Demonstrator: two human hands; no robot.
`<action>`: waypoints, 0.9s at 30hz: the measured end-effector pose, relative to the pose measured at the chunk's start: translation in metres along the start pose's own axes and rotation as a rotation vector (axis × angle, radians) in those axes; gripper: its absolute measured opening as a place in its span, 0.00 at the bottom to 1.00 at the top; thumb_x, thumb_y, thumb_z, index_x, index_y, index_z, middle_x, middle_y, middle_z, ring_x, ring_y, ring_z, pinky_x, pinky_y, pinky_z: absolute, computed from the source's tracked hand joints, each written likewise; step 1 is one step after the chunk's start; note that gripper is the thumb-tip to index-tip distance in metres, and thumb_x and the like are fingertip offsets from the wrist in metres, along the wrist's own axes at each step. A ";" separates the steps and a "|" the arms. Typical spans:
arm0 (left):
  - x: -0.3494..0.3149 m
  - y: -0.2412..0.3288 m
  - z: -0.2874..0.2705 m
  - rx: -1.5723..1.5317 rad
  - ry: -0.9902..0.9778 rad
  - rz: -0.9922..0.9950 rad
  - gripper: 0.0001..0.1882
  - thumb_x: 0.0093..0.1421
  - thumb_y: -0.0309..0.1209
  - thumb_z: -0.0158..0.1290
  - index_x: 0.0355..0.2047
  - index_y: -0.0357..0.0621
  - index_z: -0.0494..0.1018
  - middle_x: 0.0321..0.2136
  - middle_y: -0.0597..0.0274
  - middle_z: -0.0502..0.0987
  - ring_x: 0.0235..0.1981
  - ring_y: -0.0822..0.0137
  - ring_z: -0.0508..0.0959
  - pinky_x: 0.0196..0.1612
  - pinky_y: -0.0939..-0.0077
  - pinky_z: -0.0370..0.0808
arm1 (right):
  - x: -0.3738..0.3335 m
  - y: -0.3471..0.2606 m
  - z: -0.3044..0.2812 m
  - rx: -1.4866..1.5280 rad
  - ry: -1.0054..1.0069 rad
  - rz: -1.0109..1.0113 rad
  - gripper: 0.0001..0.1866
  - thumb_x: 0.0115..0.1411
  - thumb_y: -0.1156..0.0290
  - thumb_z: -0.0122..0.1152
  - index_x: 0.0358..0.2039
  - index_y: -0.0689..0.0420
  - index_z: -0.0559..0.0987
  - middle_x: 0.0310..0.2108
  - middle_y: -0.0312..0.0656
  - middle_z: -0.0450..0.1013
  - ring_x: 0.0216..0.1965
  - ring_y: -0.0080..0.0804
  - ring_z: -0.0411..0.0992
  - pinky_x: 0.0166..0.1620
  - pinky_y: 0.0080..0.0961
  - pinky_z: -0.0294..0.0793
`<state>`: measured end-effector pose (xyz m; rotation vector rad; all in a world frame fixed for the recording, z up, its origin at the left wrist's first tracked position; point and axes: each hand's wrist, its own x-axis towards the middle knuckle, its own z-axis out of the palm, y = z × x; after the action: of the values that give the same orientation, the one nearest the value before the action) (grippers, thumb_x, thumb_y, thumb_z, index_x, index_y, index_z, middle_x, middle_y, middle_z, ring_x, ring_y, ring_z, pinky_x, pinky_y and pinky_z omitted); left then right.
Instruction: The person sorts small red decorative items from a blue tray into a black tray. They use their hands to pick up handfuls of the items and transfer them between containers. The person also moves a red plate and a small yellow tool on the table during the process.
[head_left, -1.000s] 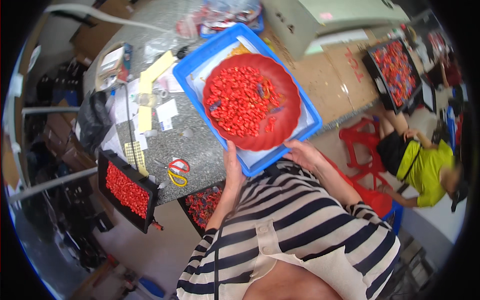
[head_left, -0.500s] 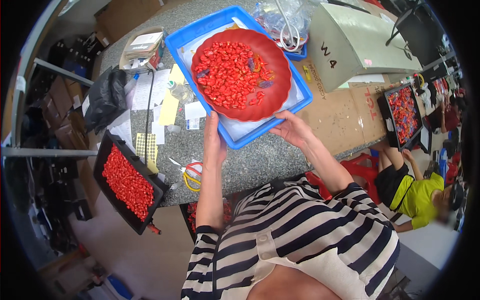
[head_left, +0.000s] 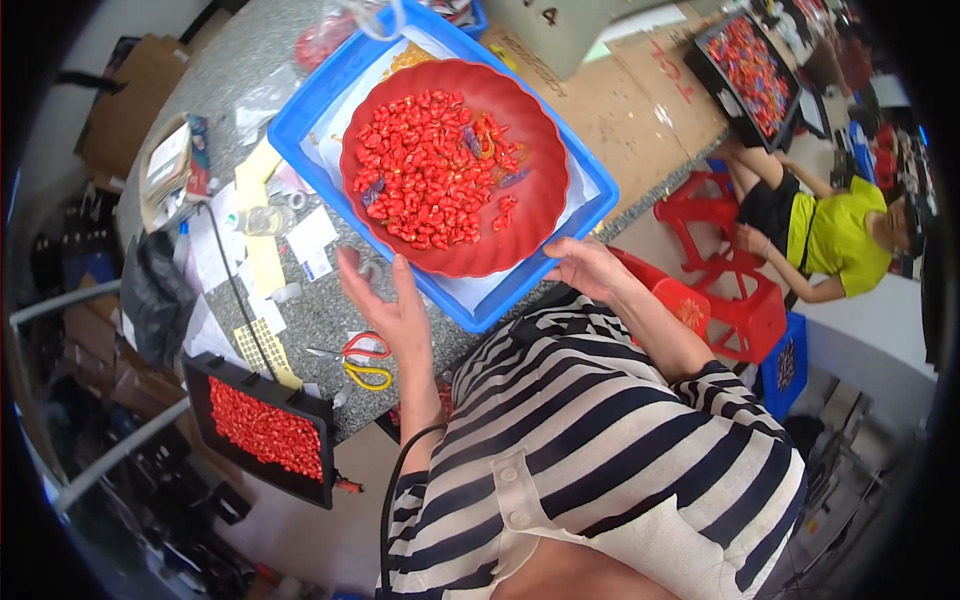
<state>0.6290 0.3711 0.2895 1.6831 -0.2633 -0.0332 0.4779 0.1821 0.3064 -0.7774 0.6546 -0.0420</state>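
A round red fluted bowl sits in a blue rectangular tray lined with white sheet. Many small shiny red pieces are heaped in the bowl, with a few purple and orange ones at the heap's right side. My right hand grips the tray's rim at its near right side, thumb at the edge. Beside the tray's near left edge, my left hand is open, fingers spread, holding nothing. Yellowish pieces lie on the liner behind the bowl.
Scissors with red and yellow handles lie near my left hand. A black tray of red pieces stands at the table's left edge. Papers and a glass jar lie left. Cardboard covers the right side; a person sits beyond red stools.
My left hand has come off the tray's near edge and spread its fingers. My right hand still holds the rim. The whole view has turned, and the tray sits lower and farther left.
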 end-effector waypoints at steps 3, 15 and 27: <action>0.002 0.030 0.023 0.444 -0.168 0.425 0.28 0.54 0.30 0.55 0.54 0.36 0.61 0.50 0.49 0.64 0.51 0.54 0.64 0.52 0.63 0.63 | -0.024 0.011 -0.020 0.054 0.028 -0.009 0.21 0.54 0.74 0.53 0.49 0.61 0.67 0.45 0.44 0.70 0.45 0.36 0.72 0.52 0.39 0.69; -0.035 0.057 0.127 0.512 -0.758 0.686 0.18 0.50 0.24 0.55 0.43 0.41 0.73 0.43 0.50 0.68 0.42 0.53 0.69 0.44 0.64 0.69 | -0.088 0.011 -0.067 0.166 0.148 -0.090 0.19 0.53 0.74 0.56 0.46 0.64 0.69 0.42 0.42 0.71 0.43 0.34 0.72 0.51 0.36 0.70; -0.047 0.087 0.162 0.252 -0.775 0.564 0.08 0.48 0.20 0.56 0.31 0.39 0.77 0.30 0.58 0.73 0.34 0.62 0.73 0.37 0.72 0.71 | -0.113 -0.008 -0.099 0.221 0.174 -0.119 0.16 0.53 0.76 0.56 0.43 0.65 0.70 0.38 0.43 0.72 0.40 0.33 0.74 0.46 0.35 0.75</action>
<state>0.5414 0.2127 0.3474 1.7221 -1.3599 -0.2403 0.3328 0.1441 0.3197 -0.6018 0.7534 -0.2885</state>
